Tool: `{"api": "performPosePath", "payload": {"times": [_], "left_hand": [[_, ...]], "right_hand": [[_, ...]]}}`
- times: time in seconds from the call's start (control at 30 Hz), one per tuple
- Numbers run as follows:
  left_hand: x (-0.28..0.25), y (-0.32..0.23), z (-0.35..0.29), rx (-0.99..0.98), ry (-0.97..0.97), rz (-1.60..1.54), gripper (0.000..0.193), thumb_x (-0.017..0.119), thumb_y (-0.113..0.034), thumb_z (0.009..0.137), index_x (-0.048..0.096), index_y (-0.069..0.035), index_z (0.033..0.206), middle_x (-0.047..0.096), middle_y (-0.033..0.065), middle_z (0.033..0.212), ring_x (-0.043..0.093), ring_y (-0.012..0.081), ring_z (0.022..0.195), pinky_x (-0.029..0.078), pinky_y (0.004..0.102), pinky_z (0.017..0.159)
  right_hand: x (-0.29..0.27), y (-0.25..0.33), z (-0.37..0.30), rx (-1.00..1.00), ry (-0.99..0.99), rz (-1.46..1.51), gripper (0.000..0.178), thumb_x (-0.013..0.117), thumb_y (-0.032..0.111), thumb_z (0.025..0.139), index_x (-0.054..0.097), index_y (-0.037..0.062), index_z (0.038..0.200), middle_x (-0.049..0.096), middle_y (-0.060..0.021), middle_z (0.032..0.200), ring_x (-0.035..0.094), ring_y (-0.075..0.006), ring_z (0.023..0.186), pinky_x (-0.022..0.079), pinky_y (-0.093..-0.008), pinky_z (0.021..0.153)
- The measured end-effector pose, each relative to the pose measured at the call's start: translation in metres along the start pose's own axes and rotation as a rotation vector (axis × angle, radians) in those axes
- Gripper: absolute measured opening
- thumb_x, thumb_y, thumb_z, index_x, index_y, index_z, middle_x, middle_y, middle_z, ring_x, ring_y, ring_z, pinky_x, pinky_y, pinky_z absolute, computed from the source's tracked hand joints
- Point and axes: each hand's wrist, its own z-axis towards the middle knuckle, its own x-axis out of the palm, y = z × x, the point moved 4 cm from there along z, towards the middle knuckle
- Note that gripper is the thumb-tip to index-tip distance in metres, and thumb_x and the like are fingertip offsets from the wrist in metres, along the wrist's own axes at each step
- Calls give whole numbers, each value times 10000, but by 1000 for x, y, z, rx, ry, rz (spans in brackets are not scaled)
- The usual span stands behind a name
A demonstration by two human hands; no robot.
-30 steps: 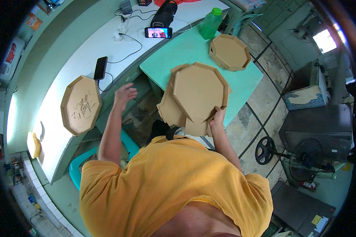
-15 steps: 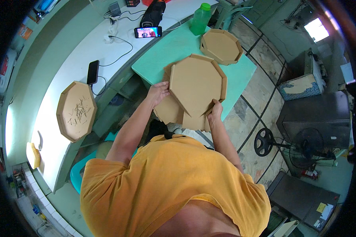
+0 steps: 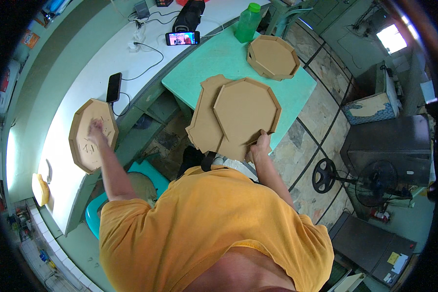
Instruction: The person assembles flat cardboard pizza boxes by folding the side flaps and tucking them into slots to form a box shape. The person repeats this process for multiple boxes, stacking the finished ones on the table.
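An octagonal cardboard box (image 3: 248, 107) with folded-up walls lies at the near side of the green table. Its flat, unfolded flap (image 3: 207, 117) spreads out to the left. My right hand (image 3: 261, 146) is closed on the box's near right corner, thumb on top. Far to the left, my left hand (image 3: 97, 129) reaches into an octagonal cardboard tray (image 3: 80, 160) on the white counter. Thin brown stick-like pieces (image 3: 88, 147) lie scattered in that tray, some hidden under the hand. Motion smears the left fingers, so their hold cannot be made out.
Another octagonal cardboard box (image 3: 273, 56) sits at the far right of the green table (image 3: 190, 68), by a green bottle (image 3: 247, 23). A lit phone (image 3: 182, 38), a dark phone (image 3: 114, 87) and cables lie on the white counter (image 3: 90, 73). A fan (image 3: 377, 180) stands at right.
My left hand has let go of the box and moved left into the tray of sticks. The box has come nearer and its flap lies more exposed; my right hand keeps its hold.
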Motion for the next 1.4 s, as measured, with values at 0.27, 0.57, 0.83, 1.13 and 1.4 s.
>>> {"api": "performPosePath", "payload": {"times": [0.27,0.57,0.83,1.13,1.4], "left_hand": [[24,-63,-64,432,-14,490,323,547,-284,954,687,-29,1093,705,105,962,657,210,891,499,362,849],[258,-68,-366,1053,1403,313,209,669,-245,856,713,-100,1000,680,67,1058,529,312,1206,323,484,1095],[293,-40,-390,1173,1735,613,208,639,-294,869,705,-113,948,679,10,1012,554,269,1127,243,565,1117],[278,-46,-398,1375,1607,536,171,647,-284,861,699,-142,939,661,25,926,571,260,1088,264,567,1105],[278,-23,-411,1116,1617,435,211,626,-259,889,677,-80,988,658,88,1001,561,279,1143,291,470,1134]], "right_hand": [[-23,35,-46,-331,-22,-495,363,555,175,957,504,2,1273,536,-148,1245,496,-287,1188,423,-418,979],[3,67,-72,-1357,758,-1610,301,590,163,907,640,73,1190,524,-183,1318,460,-370,1261,377,-465,1071],[20,46,-40,-1062,832,-1783,178,645,184,862,689,77,998,655,-130,1010,578,-359,993,446,-453,929],[6,31,-61,-1553,820,-1662,314,612,185,819,621,18,1086,580,-172,1221,484,-354,1246,320,-493,1103],[-13,22,-90,-1333,821,-1992,827,552,561,855,427,-84,1357,273,-239,1524,255,-358,1429,161,-515,1165]]}}
